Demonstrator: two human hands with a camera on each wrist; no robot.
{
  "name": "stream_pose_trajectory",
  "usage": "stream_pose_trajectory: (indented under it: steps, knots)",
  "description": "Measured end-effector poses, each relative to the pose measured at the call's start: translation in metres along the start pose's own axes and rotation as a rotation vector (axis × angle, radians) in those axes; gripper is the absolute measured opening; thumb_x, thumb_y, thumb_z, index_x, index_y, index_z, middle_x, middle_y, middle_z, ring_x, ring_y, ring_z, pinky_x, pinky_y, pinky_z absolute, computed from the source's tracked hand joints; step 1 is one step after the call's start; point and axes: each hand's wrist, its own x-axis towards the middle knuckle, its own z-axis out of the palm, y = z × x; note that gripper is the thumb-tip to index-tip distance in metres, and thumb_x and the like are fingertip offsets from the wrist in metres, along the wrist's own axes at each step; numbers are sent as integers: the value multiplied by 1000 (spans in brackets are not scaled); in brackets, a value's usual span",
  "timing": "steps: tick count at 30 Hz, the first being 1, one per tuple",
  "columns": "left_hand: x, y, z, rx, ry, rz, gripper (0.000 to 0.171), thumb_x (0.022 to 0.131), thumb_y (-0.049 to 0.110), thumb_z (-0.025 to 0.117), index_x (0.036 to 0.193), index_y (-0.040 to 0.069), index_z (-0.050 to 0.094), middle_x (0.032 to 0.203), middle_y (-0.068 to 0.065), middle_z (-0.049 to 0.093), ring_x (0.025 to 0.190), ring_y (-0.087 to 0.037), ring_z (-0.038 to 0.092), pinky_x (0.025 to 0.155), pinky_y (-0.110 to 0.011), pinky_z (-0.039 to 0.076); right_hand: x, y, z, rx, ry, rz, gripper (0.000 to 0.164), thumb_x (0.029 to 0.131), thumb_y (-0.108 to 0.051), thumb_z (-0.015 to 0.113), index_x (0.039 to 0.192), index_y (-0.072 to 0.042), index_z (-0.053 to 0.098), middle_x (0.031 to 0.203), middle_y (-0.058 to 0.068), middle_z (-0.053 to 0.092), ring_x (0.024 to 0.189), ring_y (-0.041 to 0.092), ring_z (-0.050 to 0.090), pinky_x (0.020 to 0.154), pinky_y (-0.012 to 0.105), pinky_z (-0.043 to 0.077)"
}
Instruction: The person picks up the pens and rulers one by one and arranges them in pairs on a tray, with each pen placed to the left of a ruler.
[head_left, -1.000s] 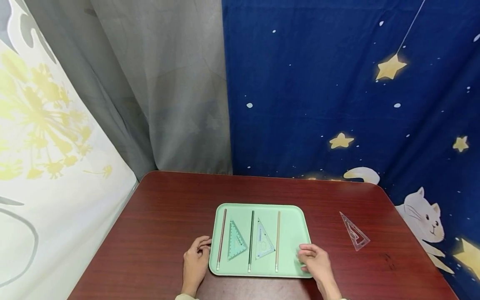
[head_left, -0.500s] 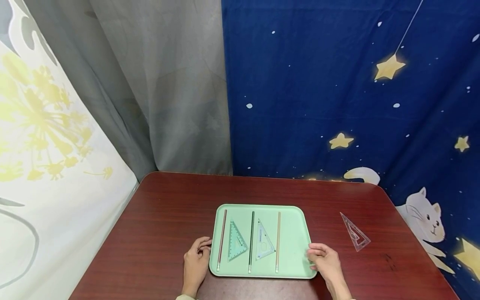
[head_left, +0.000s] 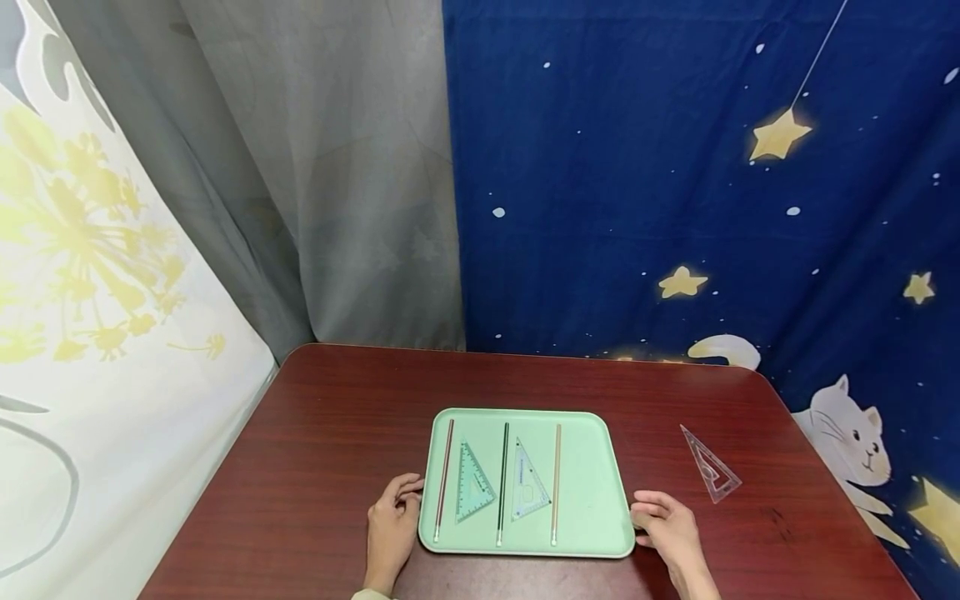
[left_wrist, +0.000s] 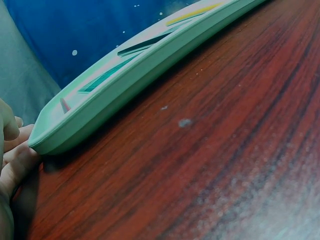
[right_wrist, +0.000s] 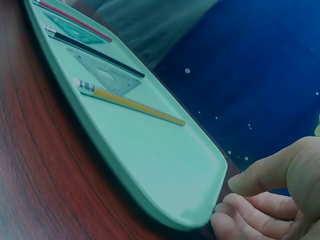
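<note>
A pale green tray (head_left: pixel 592 483) lies between my two hands, holding pencils and set squares in a row. From left to right come a red pencil (head_left: pixel 444 479), a green-tinted set square (head_left: pixel 472 492), a dark pencil (head_left: pixel 502 483), a clear set square (head_left: pixel 528 492) and a yellow pencil (head_left: pixel 556 483). Fingers of my left hand (head_left: pixel 392 521) touch the tray's left edge near its front corner, as the left wrist view also shows. Beside the right edge, my right hand (head_left: pixel 671 533) has relaxed fingers right at the rim and nothing in its grasp.
Another clear set square (head_left: pixel 711 467) lies on the dark red wooden table (head_left: pixel 337 417), right of the tray and beyond my right hand. Grey and blue curtains (head_left: pixel 562 250) hang behind the table, with a white patterned cloth (head_left: pixel 112 333) at the left.
My right hand has moved rightward, from over the tray's right part to just outside its right edge. The left hand, tray and its contents stay put.
</note>
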Motion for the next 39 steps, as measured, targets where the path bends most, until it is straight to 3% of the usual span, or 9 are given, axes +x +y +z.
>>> stream_pose_trajectory:
  steps: [24,39]
  knots:
    - [0,2,0,15,-8,-17,27,86,-2,54,107,9,68,96,-2,73,80,-7,67,68,-18,50,11,13,-30,-24,44,4,46,82,2,62,123,16,49,83,-1,71,66,0,61,57,26,54]
    - [0,6,-2,7,-11,-35,26,86,-3,54,106,8,68,96,-2,73,79,-8,67,69,-18,51,20,8,-42,-39,42,12,46,83,0,61,124,15,48,75,-11,66,64,0,60,57,26,54]
